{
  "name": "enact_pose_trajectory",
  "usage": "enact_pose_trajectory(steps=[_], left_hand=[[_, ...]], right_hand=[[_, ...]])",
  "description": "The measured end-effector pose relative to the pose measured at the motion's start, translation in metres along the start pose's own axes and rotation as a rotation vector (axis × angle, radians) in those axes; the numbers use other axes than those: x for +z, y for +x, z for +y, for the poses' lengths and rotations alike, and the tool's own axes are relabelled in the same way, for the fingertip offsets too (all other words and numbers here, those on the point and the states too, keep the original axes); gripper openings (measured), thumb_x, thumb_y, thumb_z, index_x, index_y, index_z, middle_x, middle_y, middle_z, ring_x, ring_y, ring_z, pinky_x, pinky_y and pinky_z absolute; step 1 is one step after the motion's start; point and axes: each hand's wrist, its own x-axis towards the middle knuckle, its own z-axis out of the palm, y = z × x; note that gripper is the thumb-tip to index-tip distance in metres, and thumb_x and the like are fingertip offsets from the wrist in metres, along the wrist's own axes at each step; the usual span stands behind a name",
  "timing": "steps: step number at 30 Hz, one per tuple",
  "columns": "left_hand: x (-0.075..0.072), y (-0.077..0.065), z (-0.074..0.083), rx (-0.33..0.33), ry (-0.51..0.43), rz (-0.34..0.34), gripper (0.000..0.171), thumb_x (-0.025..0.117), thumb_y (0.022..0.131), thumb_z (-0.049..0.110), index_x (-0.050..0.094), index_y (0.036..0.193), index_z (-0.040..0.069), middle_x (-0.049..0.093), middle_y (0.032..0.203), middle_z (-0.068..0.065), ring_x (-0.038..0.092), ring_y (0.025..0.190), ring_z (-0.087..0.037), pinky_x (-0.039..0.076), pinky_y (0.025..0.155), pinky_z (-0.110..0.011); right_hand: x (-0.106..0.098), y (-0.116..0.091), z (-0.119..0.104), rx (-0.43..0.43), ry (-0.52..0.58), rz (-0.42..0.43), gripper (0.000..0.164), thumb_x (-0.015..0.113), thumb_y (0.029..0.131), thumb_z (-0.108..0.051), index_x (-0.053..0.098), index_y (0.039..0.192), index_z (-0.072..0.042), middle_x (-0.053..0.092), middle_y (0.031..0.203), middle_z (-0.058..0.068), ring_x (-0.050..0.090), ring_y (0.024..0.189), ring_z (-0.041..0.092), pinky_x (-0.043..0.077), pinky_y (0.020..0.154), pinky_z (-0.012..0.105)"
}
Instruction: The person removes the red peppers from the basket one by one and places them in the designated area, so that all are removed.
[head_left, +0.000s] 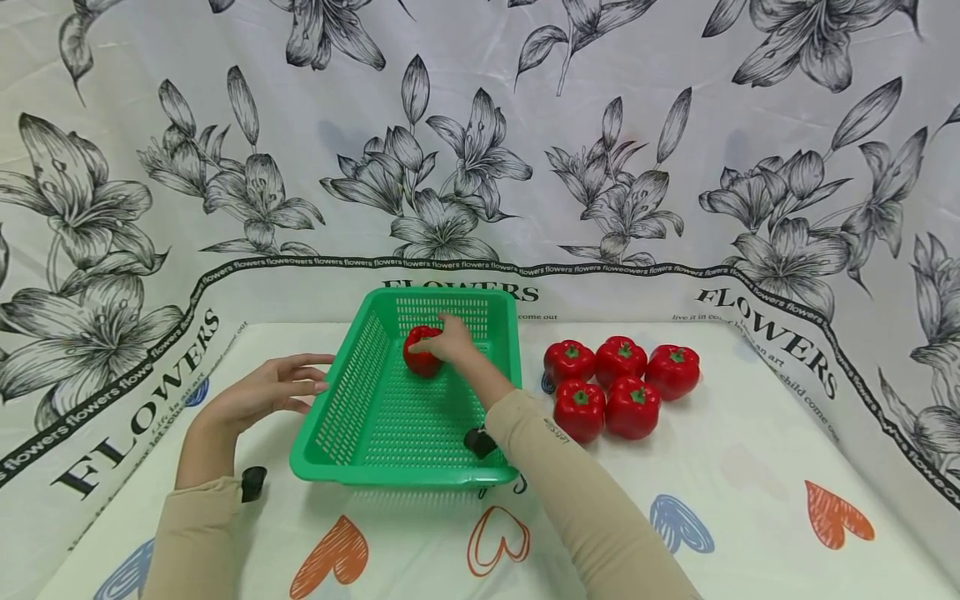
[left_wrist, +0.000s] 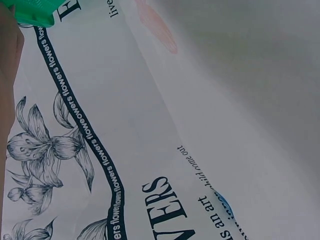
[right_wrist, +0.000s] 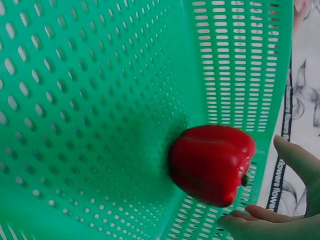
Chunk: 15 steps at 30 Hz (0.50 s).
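Observation:
A green perforated plastic basket [head_left: 405, 476] stands on the cloth in front of me. One red bell pepper [head_left: 424, 365] lies inside it, toward the far end; the right wrist view has this pepper [right_wrist: 212, 162] on its side against the basket's wall, stem toward my hand. My right hand [head_left: 453, 342] reaches into the basket over the pepper. Its fingers are spread, with a gap to the pepper in the right wrist view. Outside the basket's left rim is my left hand [head_left: 258, 392], fingers loosely extended and fingertips right at the rim.
Several red bell peppers [head_left: 619, 360] sit in a cluster just right of the basket. A white cloth printed with hearts and lettering covers the table [head_left: 750, 467]. Behind it hangs a flower-printed backdrop [head_left: 525, 225]. Black wrist devices [head_left: 253, 483] are worn on both arms.

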Motion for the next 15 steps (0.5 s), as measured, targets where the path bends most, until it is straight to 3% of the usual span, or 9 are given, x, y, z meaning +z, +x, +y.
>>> enact_pose_trajectory(steps=[15], left_hand=[[-0.001,0.001,-0.001,0.003,-0.004,-0.006,0.060,0.060,0.097,0.014,0.033,0.149,0.002,0.063,0.114,0.001,0.066,0.098,-0.011,0.058,0.080,-0.037]], right_hand=[[0.006,0.017,0.012,-0.002,-0.132,-0.057,0.087,0.083,0.076,-0.012,0.036,0.149,-0.003,0.041,0.152,0.015,0.040,0.140,0.032,0.044,0.110,0.042]])
